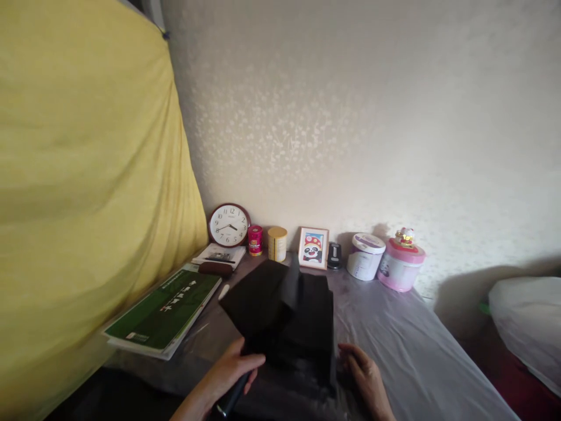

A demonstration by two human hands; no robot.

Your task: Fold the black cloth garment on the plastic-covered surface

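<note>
Pale patterned wallpaper rose behind a table (394,345) under a thin plastic sheet. At its near edge lay a folded black cloth (284,310). The left hand (232,371) curled loosely on the cloth's near corner, with a dark slim object under the palm; the right hand (366,377) rested half-open at the cloth's other edge. A careless tug might have dragged the sheet, toppling the clock (228,225), tins (277,243), picture frame (313,247) or tubs (400,264) behind. A green book (169,310) crowded the left.

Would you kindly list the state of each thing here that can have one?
black garment: partly folded, one flap raised
left hand: gripping the garment's near edge
right hand: resting beside the garment
green book: closed, flat
white tub: lidded
pink tub: lidded
</note>
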